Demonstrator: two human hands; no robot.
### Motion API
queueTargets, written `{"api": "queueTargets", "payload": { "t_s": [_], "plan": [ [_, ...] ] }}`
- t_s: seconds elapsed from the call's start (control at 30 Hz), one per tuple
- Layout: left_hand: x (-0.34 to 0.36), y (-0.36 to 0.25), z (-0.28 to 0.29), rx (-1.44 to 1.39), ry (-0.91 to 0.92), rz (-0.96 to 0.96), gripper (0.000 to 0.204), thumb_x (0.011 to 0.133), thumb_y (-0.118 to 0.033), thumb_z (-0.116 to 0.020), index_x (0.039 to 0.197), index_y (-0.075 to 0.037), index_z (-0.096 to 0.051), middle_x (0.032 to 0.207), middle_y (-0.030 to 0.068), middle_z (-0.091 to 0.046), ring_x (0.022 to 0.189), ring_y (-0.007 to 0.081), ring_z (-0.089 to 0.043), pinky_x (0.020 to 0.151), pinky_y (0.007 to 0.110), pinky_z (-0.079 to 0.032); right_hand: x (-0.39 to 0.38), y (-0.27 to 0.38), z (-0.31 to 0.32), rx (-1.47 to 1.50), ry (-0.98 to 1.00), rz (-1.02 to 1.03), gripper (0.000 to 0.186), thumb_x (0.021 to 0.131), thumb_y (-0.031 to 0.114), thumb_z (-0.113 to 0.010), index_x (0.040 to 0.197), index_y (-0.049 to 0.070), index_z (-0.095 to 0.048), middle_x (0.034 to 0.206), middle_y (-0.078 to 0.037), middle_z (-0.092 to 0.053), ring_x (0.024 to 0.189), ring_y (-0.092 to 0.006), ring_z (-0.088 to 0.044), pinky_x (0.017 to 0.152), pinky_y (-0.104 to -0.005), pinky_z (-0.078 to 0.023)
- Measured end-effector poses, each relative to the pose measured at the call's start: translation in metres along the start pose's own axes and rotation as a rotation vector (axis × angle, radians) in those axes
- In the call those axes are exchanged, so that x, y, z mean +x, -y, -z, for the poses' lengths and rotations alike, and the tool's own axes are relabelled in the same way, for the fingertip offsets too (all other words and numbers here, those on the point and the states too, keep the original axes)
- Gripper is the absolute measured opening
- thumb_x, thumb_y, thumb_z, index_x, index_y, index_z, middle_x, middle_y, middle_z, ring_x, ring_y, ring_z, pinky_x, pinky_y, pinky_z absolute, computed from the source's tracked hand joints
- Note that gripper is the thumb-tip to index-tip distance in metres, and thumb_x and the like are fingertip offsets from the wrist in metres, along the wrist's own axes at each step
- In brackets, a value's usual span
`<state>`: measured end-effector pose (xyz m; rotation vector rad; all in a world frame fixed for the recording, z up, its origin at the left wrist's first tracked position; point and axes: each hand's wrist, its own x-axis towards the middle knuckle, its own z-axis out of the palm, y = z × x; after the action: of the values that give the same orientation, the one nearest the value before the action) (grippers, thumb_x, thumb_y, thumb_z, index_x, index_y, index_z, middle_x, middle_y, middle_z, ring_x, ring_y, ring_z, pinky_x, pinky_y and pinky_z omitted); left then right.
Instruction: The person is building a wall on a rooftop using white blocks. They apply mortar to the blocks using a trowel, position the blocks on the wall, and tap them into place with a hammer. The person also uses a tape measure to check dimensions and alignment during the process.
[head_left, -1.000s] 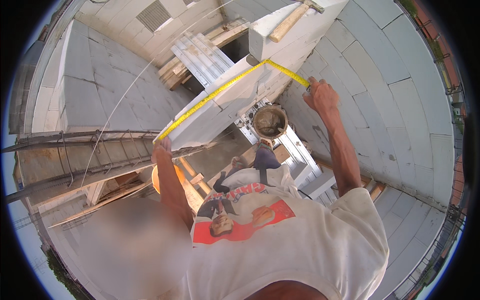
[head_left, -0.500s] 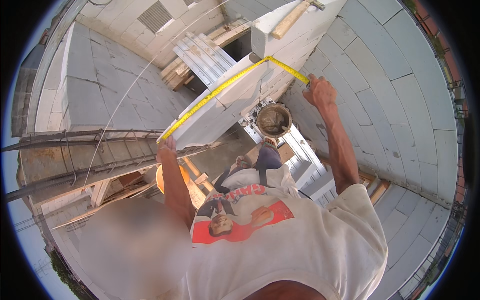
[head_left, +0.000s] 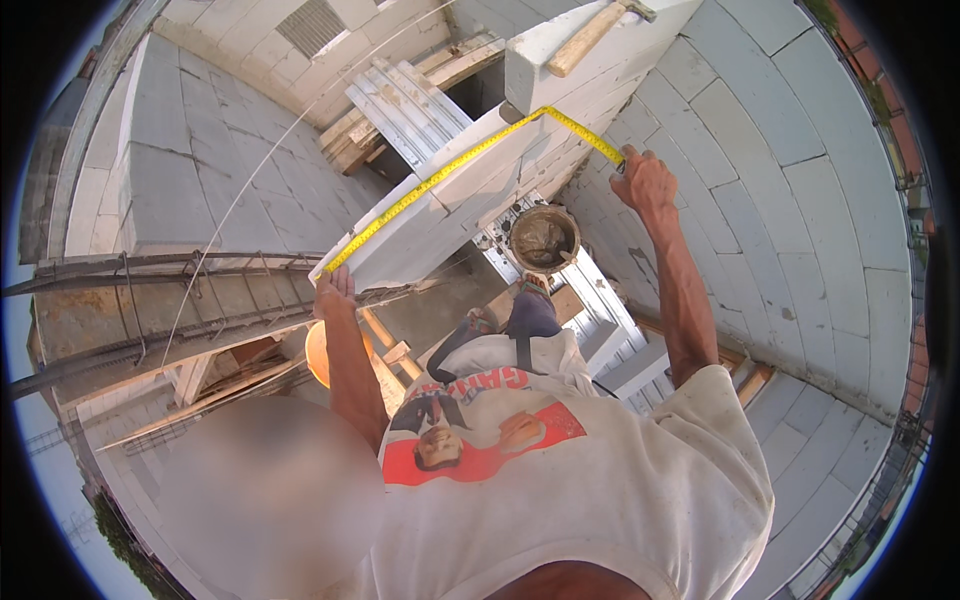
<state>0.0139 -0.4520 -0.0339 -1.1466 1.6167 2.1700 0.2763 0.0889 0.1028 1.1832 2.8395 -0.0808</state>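
Observation:
A yellow measuring tape (head_left: 450, 170) is stretched along the top edge of a white wall of blocks (head_left: 460, 200). My left hand (head_left: 335, 290) pinches the tape's near end at the wall's lower left corner. My right hand (head_left: 645, 180) holds the tape's other end against the blocks on the right, where the tape bends down past the corner. A wooden-handled tool (head_left: 590, 35) lies on top of the upper block.
A bucket of mortar (head_left: 543, 238) stands on a metal scaffold platform (head_left: 600, 300) below my hands. White block walls (head_left: 780, 180) rise on the right and left. Steel rebar (head_left: 150, 270) runs along a concrete beam at left. Planks and metal panels (head_left: 400, 100) lie beyond.
My hands and the tape have kept nearly the same hold; the view has shifted slightly and my right hand has edged a little along the wall.

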Motion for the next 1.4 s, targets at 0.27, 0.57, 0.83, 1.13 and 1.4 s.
{"api": "queueTargets", "payload": {
  "t_s": [0.27, 0.57, 0.83, 1.13, 1.4],
  "plan": [
    [-0.003, 0.000, 0.004, 0.002, 0.018, 0.000, 0.032, 0.108, -0.025, -0.058, 0.134, -0.006, -0.057, 0.130, 0.0091, -0.072, 0.117, 0.0238, -0.073, 0.097, 0.038, -0.057, 0.003, 0.002, 0.001, -0.006, 0.004, 0.002, 0.057, 0.081, 0.027, -0.077, 0.136, 0.016, -0.067, 0.111, -0.021, -0.073, 0.100, -0.0375, -0.074, 0.084, -0.0505, -0.062],
    [-0.016, 0.002, -0.008, 0.001, 0.013, -0.014, 0.037, 0.108, -0.025, -0.058, 0.138, -0.005, -0.056, 0.129, 0.0130, -0.072, 0.119, 0.0264, -0.072, 0.102, 0.042, -0.054, 0.007, -0.009, -0.001, -0.007, 0.027, 0.006, 0.055, 0.084, 0.031, -0.077, 0.136, 0.018, -0.065, 0.114, -0.020, -0.071, 0.103, -0.0391, -0.073, 0.087, -0.0508, -0.061],
    [-0.032, -0.002, -0.015, -0.090, -0.066, -0.029, 0.034, 0.103, -0.016, -0.066, 0.126, 0.009, -0.062, 0.119, 0.0202, -0.075, 0.101, 0.0312, -0.078, 0.094, 0.042, -0.059, 0.010, -0.010, -0.001, 0.020, 0.013, 0.065, 0.053, 0.082, 0.032, -0.078, 0.132, 0.017, -0.066, 0.112, -0.022, -0.071, 0.102, -0.0417, -0.073, 0.085, -0.0550, -0.059],
    [-0.037, 0.004, -0.012, -0.168, -0.169, -0.039, 0.028, 0.099, -0.012, -0.071, 0.117, 0.009, -0.067, 0.107, 0.0189, -0.078, 0.088, 0.0300, -0.080, 0.083, 0.038, -0.064, 0.015, -0.013, -0.008, -0.029, 0.006, 0.164, 0.048, 0.084, 0.028, -0.073, 0.130, 0.018, -0.069, 0.109, -0.021, -0.074, 0.102, -0.0427, -0.072, 0.086, -0.0548, -0.058],
    [-0.029, 0.005, -0.013, -0.159, -0.130, -0.048, 0.037, 0.099, -0.012, -0.071, 0.124, 0.014, -0.065, 0.113, 0.0232, -0.076, 0.094, 0.0349, -0.079, 0.086, 0.039, -0.064, 0.014, -0.009, 0.004, -0.031, 0.006, 0.124, 0.052, 0.082, 0.030, -0.077, 0.132, 0.019, -0.069, 0.107, -0.020, -0.075, 0.100, -0.0409, -0.074, 0.086, -0.0538, -0.059]
  ]
}}
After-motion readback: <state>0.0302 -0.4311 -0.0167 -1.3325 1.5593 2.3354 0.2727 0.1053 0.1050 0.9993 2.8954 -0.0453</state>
